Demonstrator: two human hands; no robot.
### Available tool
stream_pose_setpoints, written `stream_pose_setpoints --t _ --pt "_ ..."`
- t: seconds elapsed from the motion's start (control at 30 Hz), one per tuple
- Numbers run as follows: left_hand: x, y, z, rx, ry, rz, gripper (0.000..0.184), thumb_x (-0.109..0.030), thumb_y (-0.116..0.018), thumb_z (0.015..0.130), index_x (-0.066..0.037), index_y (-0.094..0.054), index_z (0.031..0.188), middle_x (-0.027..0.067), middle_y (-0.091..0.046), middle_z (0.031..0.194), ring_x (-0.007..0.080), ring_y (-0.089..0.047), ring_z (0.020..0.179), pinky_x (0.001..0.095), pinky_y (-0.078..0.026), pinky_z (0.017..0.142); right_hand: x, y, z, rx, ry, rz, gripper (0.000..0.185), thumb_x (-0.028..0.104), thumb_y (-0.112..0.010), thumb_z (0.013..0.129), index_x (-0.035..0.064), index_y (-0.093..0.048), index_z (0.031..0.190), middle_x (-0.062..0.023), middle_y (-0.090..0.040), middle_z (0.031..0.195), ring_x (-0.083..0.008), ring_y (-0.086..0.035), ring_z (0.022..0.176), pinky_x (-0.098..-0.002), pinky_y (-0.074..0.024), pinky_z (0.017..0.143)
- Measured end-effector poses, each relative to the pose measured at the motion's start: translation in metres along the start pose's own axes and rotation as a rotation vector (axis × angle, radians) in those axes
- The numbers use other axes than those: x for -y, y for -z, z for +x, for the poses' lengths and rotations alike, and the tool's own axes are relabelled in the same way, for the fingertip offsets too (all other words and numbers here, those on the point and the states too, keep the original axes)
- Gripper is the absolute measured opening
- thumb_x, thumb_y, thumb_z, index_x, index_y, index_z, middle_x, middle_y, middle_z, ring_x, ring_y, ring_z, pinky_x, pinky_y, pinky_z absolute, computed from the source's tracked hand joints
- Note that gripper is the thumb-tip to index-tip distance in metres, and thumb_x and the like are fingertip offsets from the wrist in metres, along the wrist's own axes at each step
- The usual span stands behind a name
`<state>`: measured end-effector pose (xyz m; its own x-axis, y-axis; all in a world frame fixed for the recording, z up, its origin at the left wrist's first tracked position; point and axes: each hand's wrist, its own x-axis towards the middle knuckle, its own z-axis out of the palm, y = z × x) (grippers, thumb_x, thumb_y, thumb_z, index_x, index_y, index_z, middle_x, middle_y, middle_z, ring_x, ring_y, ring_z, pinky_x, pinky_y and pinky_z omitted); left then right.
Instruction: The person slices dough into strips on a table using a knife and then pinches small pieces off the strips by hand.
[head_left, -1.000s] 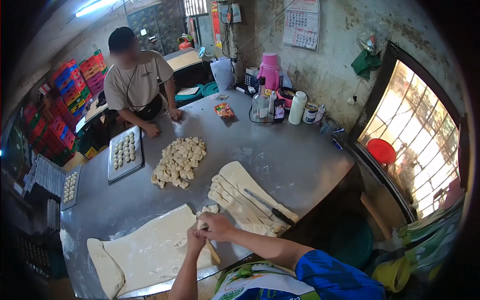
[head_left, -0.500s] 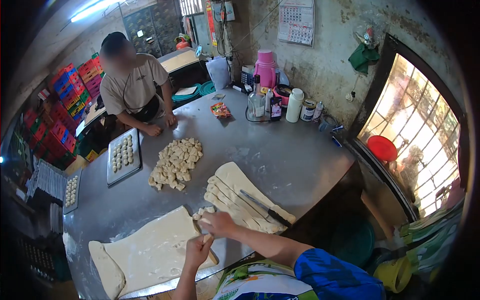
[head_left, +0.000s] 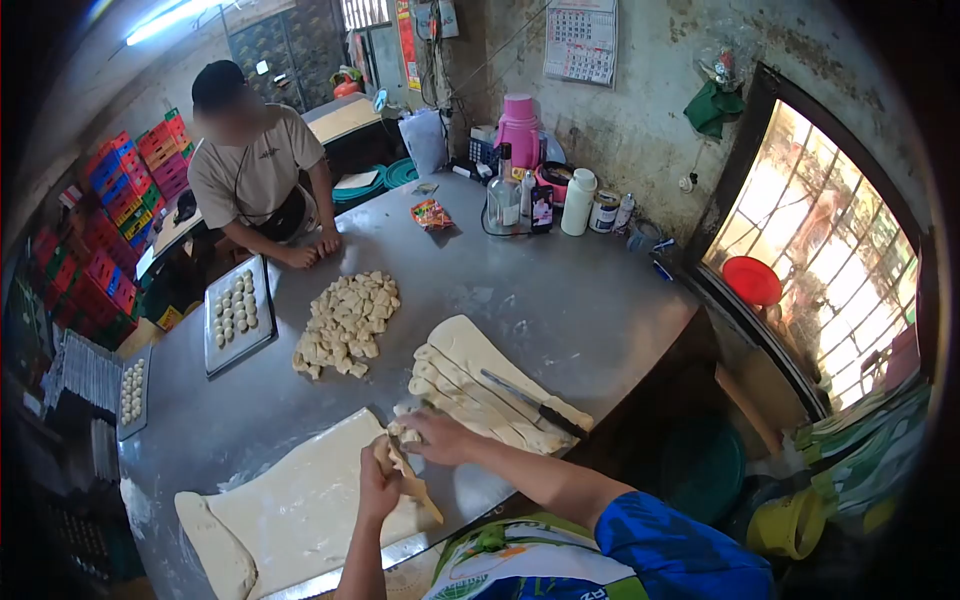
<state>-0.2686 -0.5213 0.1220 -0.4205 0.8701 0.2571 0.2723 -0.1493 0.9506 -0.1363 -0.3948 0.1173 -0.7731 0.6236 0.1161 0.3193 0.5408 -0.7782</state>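
Off-white dough sheet [head_left: 290, 500], one, flat on the grey metal surface [head_left: 600, 330], a folded flap at its left end; its right end lies beneath and beside the left hand [head_left: 378, 482]. Left fingers: curled narrow about a tan strip [head_left: 416, 487], which slants down from the hand toward the person; whether dough or tool, cannot be told. Right hand [head_left: 438, 438]: just beside the left, fingers bent over small pale pieces [head_left: 404, 433] at the strip's upper end; whether they are closed on one cannot be told.

Dough strips [head_left: 465, 385], a group lying side by side, just beyond the right hand and forearm. Knife [head_left: 515, 393], one, black-handled, resting on the strips, blade pointing away from the person. Heap of cut dough pieces [head_left: 345, 325], beyond both hands and well apart from them. Metal tray [head_left: 264, 312], one, bearing rows of dough balls [head_left: 236, 308], left of the heap. Second tray [head_left: 130, 431], likewise loaded, at the surface's left edge. Co-worker [head_left: 262, 170], one, dark cap, across the surface, both hands resting near its far edge.
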Motion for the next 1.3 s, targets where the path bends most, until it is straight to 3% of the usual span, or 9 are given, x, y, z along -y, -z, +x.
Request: stream_pose_setpoints --t 0.1,0.27,0.43,0.57,0.77,0.93,1.07,1.23,1.3 --pt "0.016 -0.007 0.008 -0.171 -0.258 0.076 0.013 -0.001 -0.064 0.082 0.001 -0.069 0.094 0.0071 -0.067 0.075 0.0167 -0.060 0.071 0.0289 -0.048 0.065 0.022 0.001 -0.002 -0.002 0.155 0.133 0.027 0.033 -0.069 0.085 0.0088 -0.059 0.090 -0.0095 -0.065 0.079 -0.0296 -0.060 0.069 -0.0407 -0.0465 0.065" --pt "0.033 0.012 0.020 0.190 0.109 0.112 0.020 0.000 -0.060 0.083 0.001 -0.070 0.100 0.0086 -0.071 0.081 0.0221 -0.064 0.074 0.0299 -0.050 0.069 0.014 -0.015 0.010 -0.229 0.435 0.147 0.028 0.032 -0.071 0.084 0.0086 -0.058 0.091 -0.0077 -0.063 0.083 -0.0277 -0.060 0.074 -0.0399 -0.0457 0.068" --pt "0.006 -0.015 -0.005 0.320 0.179 0.637 0.022 -0.002 -0.062 0.082 0.002 -0.071 0.101 0.0090 -0.073 0.086 0.0256 -0.066 0.073 0.0306 -0.051 0.070 -0.020 -0.022 -0.005 -0.033 -0.096 -0.148 0.028 0.031 -0.071 0.083 0.0078 -0.058 0.093 -0.0080 -0.064 0.091 -0.0284 -0.061 0.082 -0.0422 -0.0465 0.072" --pt "-0.029 -0.020 -0.014 0.212 0.004 0.169 0.020 -0.001 -0.062 0.080 0.002 -0.070 0.097 0.0098 -0.072 0.084 0.0242 -0.065 0.071 0.0308 -0.051 0.068 -0.032 -0.009 -0.011 0.014 -0.111 -0.154 0.028 0.029 -0.071 0.083 0.0070 -0.058 0.094 -0.0100 -0.065 0.099 -0.0319 -0.061 0.086 -0.0439 -0.0473 0.074" --pt "0.019 -0.023 0.010 -0.203 -0.277 0.246 0.018 0.000 -0.062 0.079 0.003 -0.069 0.095 0.0104 -0.072 0.084 0.0228 -0.064 0.069 0.0299 -0.051 0.068 -0.008 -0.012 0.001 0.201 0.102 0.073 0.032 0.031 -0.072 0.082 0.0069 -0.058 0.098 -0.0130 -0.065 0.103 -0.0347 -0.062 0.089 -0.0445 -0.0481 0.076" --pt "0.030 0.001 0.011 0.095 0.105 0.203 0.022 0.000 -0.063 0.077 0.002 -0.069 0.099 0.0087 -0.070 0.077 0.0206 -0.060 0.065 0.0290 -0.050 0.064 -0.002 -0.025 0.010 -0.039 0.296 0.250 0.032 0.031 -0.071 0.084 0.0069 -0.059 0.102 -0.0139 -0.065 0.104 -0.0354 -0.063 0.092 -0.0447 -0.0485 0.077" --pt "0.010 -0.002 -0.004 0.417 0.091 0.710 0.022 -0.001 -0.065 0.078 0.000 -0.070 0.099 0.0080 -0.067 0.073 0.0190 -0.059 0.065 0.0291 -0.048 0.061 -0.006 -0.011 0.010 0.139 -0.151 -0.214 0.032 0.031 -0.070 0.085 0.0076 -0.061 0.104 -0.0123 -0.066 0.108 -0.0346 -0.063 0.095 -0.0445 -0.0483 0.077" --pt "-0.001 0.008 -0.003 0.203 0.364 -0.059 0.016 -0.003 -0.066 0.079 0.000 -0.070 0.094 0.0087 -0.067 0.073 0.0203 -0.057 0.061 0.0292 -0.047 0.059 -0.010 0.003 0.002 0.095 -0.249 -0.279 0.028 0.030 -0.069 0.086 0.0080 -0.062 0.102 -0.0122 -0.068 0.098 -0.0352 -0.064 0.085 -0.0440 -0.0486 0.073" --pt "0.016 0.002 -0.003 0.099 0.166 0.022 0.015 -0.003 -0.067 0.079 0.000 -0.070 0.093 0.0088 -0.066 0.072 0.0209 -0.057 0.060 0.0293 -0.047 0.058 -0.005 -0.011 -0.006 0.121 -0.136 -0.218 0.029 0.030 -0.069 0.085 0.0082 -0.062 0.103 -0.0126 -0.068 0.097 -0.0355 -0.064 0.085 -0.0441 -0.0485 0.072"
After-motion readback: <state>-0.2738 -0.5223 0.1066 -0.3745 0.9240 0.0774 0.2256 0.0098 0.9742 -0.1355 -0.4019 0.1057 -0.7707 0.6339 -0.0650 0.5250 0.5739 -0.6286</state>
